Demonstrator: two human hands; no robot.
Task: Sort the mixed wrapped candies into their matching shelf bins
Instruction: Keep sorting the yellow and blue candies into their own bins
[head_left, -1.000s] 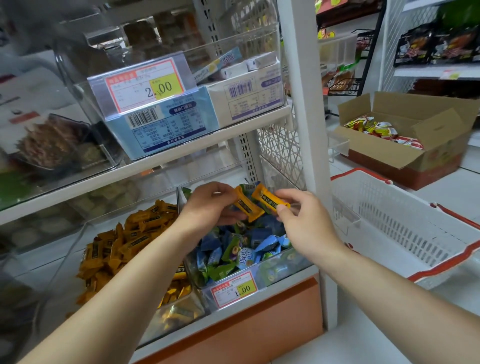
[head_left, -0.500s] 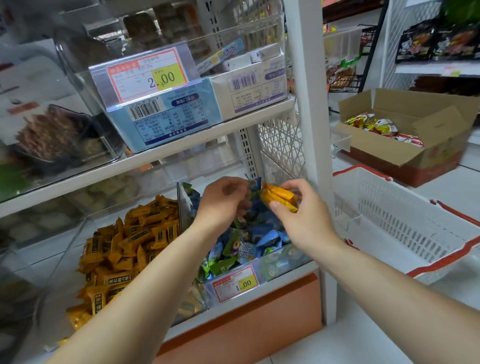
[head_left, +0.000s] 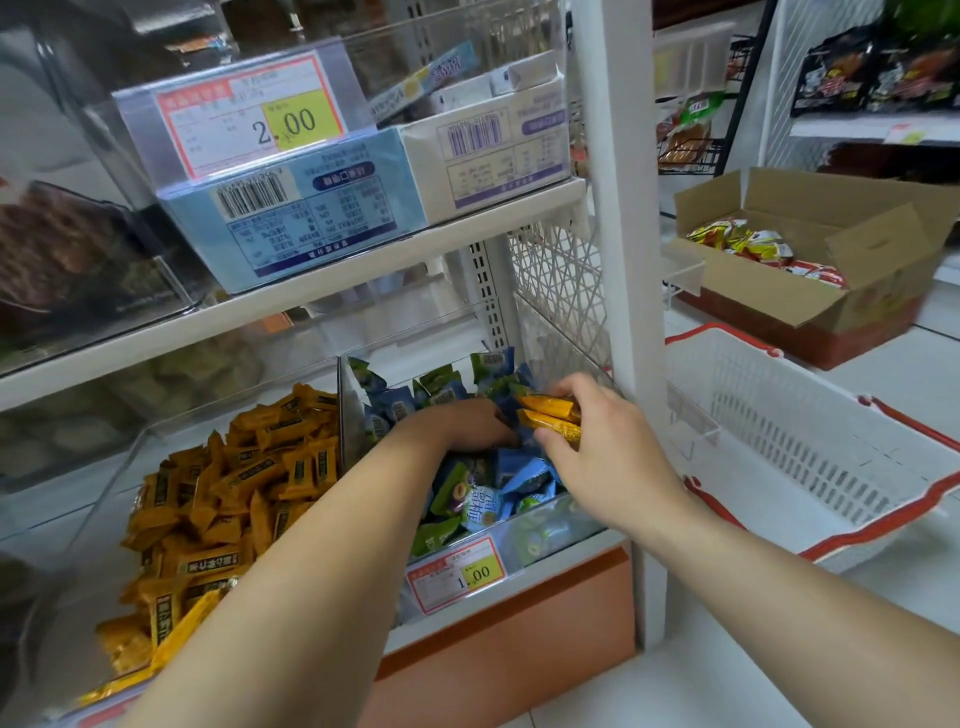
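Two orange foil-wrapped candy bars (head_left: 549, 415) lie stacked one on the other in the right hand (head_left: 610, 452). They are pinched between the thumb below and the curled fingers above, and their glossy crimped ends poke out to the left of the grip. The hand holds them over the back right corner of a clear plastic right-hand bin (head_left: 563, 522), just above its load.

That bin is heaped with small blue and green pillow-shaped candies (head_left: 483, 499) in shiny wrappers. The left hand (head_left: 457, 423) reaches in among them, back of the hand up, with its fingertips buried in the heap (whether they hold anything cannot be told). A red-bordered price label reading 1.00 (head_left: 457, 571) is fixed to the bin's front.

Just beside it on the left stands a second clear plastic bin (head_left: 111, 483). It is piled with flat orange bars with dark printed labels (head_left: 223, 499), the same colour as the two in the grip.

On the white shelf board above (head_left: 311, 291), another transparent bin carries a 2.00 price label (head_left: 254, 119). It holds a pale blue carton (head_left: 296, 208) and a white carton (head_left: 488, 145), both showing barcodes.

To the right of the white shelf post (head_left: 623, 208), a white slotted plastic basket with red rim (head_left: 810, 441) sits on the floor. Behind it is an open brown cardboard box (head_left: 857, 244) holding red and yellow snack packets (head_left: 748, 241).
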